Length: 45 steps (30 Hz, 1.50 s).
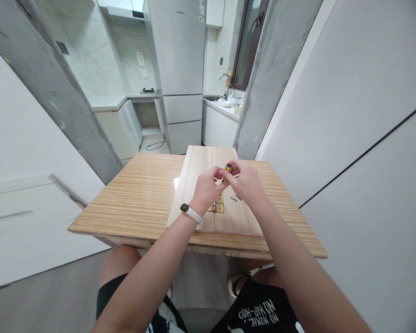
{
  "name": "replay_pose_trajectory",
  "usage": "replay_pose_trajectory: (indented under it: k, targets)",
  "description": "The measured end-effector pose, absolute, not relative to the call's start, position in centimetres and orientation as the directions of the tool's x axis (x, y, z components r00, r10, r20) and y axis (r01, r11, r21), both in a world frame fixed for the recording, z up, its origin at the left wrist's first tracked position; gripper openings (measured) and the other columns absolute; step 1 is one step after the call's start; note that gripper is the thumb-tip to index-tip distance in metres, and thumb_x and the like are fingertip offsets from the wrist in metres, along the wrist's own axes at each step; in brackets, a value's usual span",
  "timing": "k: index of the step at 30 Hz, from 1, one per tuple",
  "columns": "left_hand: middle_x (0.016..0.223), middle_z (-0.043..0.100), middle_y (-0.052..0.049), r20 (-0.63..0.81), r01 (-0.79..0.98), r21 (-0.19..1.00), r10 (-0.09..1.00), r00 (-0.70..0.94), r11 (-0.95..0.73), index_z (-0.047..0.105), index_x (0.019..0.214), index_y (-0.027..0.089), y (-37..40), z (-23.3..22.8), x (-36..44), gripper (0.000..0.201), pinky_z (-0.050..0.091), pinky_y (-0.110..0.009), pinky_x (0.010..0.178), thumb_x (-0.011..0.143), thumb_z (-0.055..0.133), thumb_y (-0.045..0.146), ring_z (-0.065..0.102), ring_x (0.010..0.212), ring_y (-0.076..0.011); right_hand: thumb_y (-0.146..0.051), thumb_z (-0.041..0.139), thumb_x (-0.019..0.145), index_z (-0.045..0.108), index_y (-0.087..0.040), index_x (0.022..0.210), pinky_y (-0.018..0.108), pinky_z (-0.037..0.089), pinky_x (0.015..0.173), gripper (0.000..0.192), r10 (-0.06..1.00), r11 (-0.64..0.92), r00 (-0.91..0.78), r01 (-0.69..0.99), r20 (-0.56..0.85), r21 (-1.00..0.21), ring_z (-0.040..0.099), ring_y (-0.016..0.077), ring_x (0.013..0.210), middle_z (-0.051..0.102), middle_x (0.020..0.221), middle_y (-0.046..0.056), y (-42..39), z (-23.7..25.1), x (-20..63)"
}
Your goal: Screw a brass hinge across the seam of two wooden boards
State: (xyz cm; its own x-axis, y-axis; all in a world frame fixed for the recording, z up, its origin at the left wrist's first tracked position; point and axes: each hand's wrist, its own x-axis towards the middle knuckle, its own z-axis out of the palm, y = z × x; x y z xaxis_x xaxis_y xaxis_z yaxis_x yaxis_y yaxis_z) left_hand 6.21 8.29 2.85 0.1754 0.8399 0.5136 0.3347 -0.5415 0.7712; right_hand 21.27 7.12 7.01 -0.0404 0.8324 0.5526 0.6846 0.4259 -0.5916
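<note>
I see left hand point(208, 187) and right hand point(247, 181) pinching yellow-black screwdriver point(228, 168) together above light wood panel point(208, 185). Brass hinge point(219, 206) on panel below hands, loose screws point(236, 198) beside hinge. Risk: driver slips, screws roll off panel.

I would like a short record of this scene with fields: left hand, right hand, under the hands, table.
left hand: left hand, fingers on the screwdriver
right hand: right hand, closed on the screwdriver, yellow and black
under the hands: board with a brass hinge and screws
table: table, striped wood, bears the board
</note>
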Motion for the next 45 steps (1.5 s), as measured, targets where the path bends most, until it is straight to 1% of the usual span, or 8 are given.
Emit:
replay_pose_trajectory:
  k: [8,13,17,20,24,34,41,45]
  targets:
    - [0.087,0.075,-0.003,0.498,0.331,0.791,0.856,0.141,-0.515,0.070,0.094,0.019,8.4,2.9,6.6,0.010,0.055,-0.027,0.072,0.090,0.073,0.027,0.070,0.080,-0.0157,-0.049,0.074,0.089,0.055,-0.027,0.078,0.034,0.037,0.060,0.031,0.803,0.386,0.026,0.738,0.595,-0.553,0.057,0.0198,0.061,0.066,0.068,0.000,6.5,6.8,20.8]
    - [0.082,0.074,-0.001,0.502,0.311,0.786,0.845,0.185,-0.535,0.069,0.087,0.018,8.5,3.0,6.3,0.006,0.054,-0.026,0.071,0.089,0.073,0.023,0.068,0.075,-0.0141,-0.049,0.077,0.087,0.056,-0.027,0.078,0.035,0.041,0.063,0.032,0.819,0.371,0.040,0.723,0.572,-0.583,0.060,0.0209,0.063,0.067,0.069,0.000,6.3,6.9,20.9]
    - [0.083,0.074,-0.002,0.499,0.290,0.784,0.835,0.230,-0.549,0.072,0.089,0.018,8.7,3.1,5.8,0.011,0.055,-0.027,0.074,0.092,0.073,0.029,0.067,0.077,-0.0146,-0.039,0.078,0.086,0.071,-0.027,0.100,0.039,0.056,0.073,0.020,0.855,0.414,0.004,0.596,0.519,-0.687,0.071,0.0246,0.082,0.076,0.090,0.005,6.5,7.5,21.7]
    - [0.090,0.077,-0.003,0.487,0.252,0.792,0.825,0.288,-0.556,0.074,0.095,0.017,9.0,3.3,5.4,0.010,0.055,-0.028,0.078,0.092,0.072,0.027,0.070,0.083,-0.0158,-0.032,0.072,0.090,0.074,-0.028,0.119,0.047,0.062,0.088,0.029,0.884,0.443,-0.080,0.457,0.460,-0.771,0.074,0.0279,0.104,0.078,0.116,0.009,6.8,7.7,22.5]
    - [0.099,0.079,-0.004,0.480,0.233,0.779,0.792,0.376,-0.582,0.076,0.103,0.018,9.2,3.5,5.0,0.012,0.055,-0.028,0.082,0.094,0.069,0.021,0.071,0.089,-0.0165,-0.028,0.066,0.092,0.077,-0.029,0.120,0.052,0.061,0.099,0.030,0.898,0.440,-0.190,0.373,0.397,-0.817,0.074,0.0289,0.114,0.076,0.129,0.007,6.9,7.5,23.0]
    - [0.104,0.080,-0.005,0.471,0.251,0.735,0.740,0.480,-0.630,0.076,0.105,0.018,9.0,4.1,4.6,0.016,0.055,-0.032,0.085,0.099,0.061,0.020,0.073,0.093,-0.0192,-0.023,0.063,0.089,0.072,-0.025,0.110,0.042,0.063,0.090,0.023,0.890,0.449,-0.138,0.437,0.435,-0.779,0.075,0.0260,0.109,0.079,0.108,0.006,6.2,7.1,22.6]
    - [0.107,0.082,-0.006,0.446,0.267,0.770,0.788,0.425,-0.580,0.078,0.111,0.020,8.6,3.7,4.7,0.020,0.059,-0.034,0.091,0.091,0.073,0.021,0.075,0.096,-0.0201,-0.026,0.066,0.088,0.067,-0.024,0.107,0.041,0.062,0.083,0.019,0.882,0.436,-0.045,0.461,0.470,-0.773,0.078,0.0252,0.092,0.078,0.095,0.006,6.2,6.6,22.3]
    - [0.101,0.081,-0.006,0.482,0.297,0.753,0.799,0.361,-0.588,0.078,0.104,0.019,8.7,3.0,5.2,0.014,0.060,-0.034,0.088,0.092,0.074,0.025,0.075,0.092,-0.0196,-0.028,0.068,0.088,0.065,-0.024,0.100,0.037,0.060,0.076,0.013,0.866,0.429,-0.001,0.517,0.500,-0.741,0.077,0.0237,0.084,0.077,0.088,0.004,6.0,6.8,21.8]
